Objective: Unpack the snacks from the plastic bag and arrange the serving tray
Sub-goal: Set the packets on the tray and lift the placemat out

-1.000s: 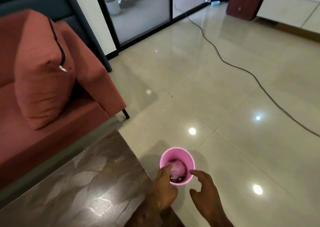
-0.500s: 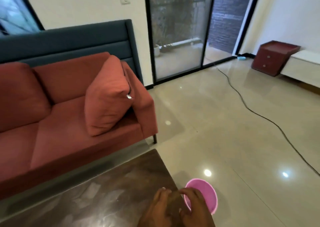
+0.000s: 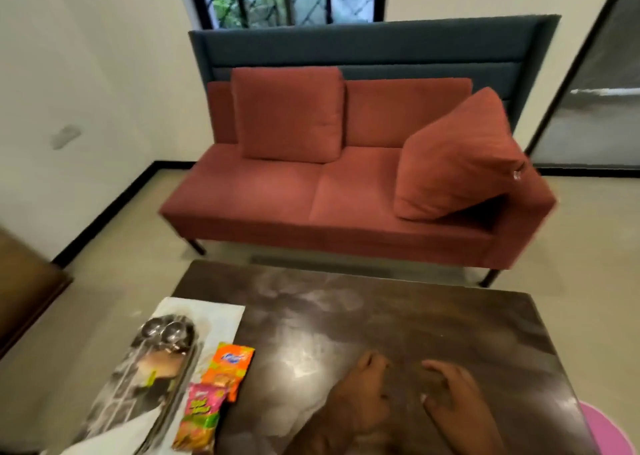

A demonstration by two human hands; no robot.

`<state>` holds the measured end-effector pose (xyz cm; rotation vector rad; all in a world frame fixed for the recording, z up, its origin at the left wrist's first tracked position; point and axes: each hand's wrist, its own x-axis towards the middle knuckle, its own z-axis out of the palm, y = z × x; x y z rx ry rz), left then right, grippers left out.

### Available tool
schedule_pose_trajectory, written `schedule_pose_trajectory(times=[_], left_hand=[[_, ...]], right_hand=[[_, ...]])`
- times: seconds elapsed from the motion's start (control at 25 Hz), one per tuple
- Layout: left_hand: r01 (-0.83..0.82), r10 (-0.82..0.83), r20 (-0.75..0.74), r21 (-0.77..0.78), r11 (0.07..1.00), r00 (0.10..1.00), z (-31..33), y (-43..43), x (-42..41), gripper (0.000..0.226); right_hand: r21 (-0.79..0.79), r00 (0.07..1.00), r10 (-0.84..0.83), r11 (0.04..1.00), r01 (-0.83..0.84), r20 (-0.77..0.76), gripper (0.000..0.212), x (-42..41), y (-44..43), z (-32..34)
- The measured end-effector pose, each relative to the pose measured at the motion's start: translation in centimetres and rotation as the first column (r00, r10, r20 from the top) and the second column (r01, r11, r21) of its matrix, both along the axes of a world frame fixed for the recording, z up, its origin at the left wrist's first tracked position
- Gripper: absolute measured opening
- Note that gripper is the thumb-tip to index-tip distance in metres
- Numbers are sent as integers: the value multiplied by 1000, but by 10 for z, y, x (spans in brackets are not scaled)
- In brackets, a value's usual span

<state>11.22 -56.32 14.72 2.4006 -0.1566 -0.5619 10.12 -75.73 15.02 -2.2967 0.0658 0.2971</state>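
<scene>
Snack packets (image 3: 207, 395) blurred beside steel tray (image 3: 152, 378), left hand (image 3: 360, 392) curled empty, right hand (image 3: 453, 399) spread

Dark table (image 3: 346, 323): tray (image 3: 138, 378), two snack packets (image 3: 227, 368).

The low table (image 3: 381, 319) has a dark, polished, marbled top that throws back pale glare. On its left end the tray (image 3: 145, 378) looks like shiny metal, with two glossy plastic snack packets (image 3: 221, 382) beside it. The sofa (image 3: 311, 191) and its cushions wear matt reddish cloth; the floor (image 3: 104, 302) is smooth tile.
</scene>
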Motion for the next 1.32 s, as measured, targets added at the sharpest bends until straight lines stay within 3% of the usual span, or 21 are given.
schedule_pose_trajectory(times=[0.24, 0.48, 0.8, 1.08, 1.2, 1.32], left_hand=[[-258, 259, -24, 35, 965, 966, -14, 161, -44, 59], [-417, 418, -95, 36, 908, 903, -35, 243, -75, 59], [-660, 665, -255, 119, 742, 702, -65, 308, -80, 61], [-784, 754, -406, 128, 607, 516, -118, 345, -79, 48], [-799, 758, -458, 151, 581, 465, -152, 365, -81, 42], [-795, 738, -490, 135, 591, 465, -183, 385, -82, 48]], right_hand=[[-42, 977, 209, 977, -211, -51, 51, -6, 160, -1], [13, 923, 366, 930, -367, -120, 51, -2, 258, -26], [202, 802, 536, 844, -497, -264, 47, 23, 336, -83], [206, 729, 488, 870, -447, -480, 31, 13, 377, -148], [224, 729, 411, 911, -346, -547, 22, 3, 397, -181], [205, 731, 260, 965, -167, -631, 28, -10, 422, -213]])
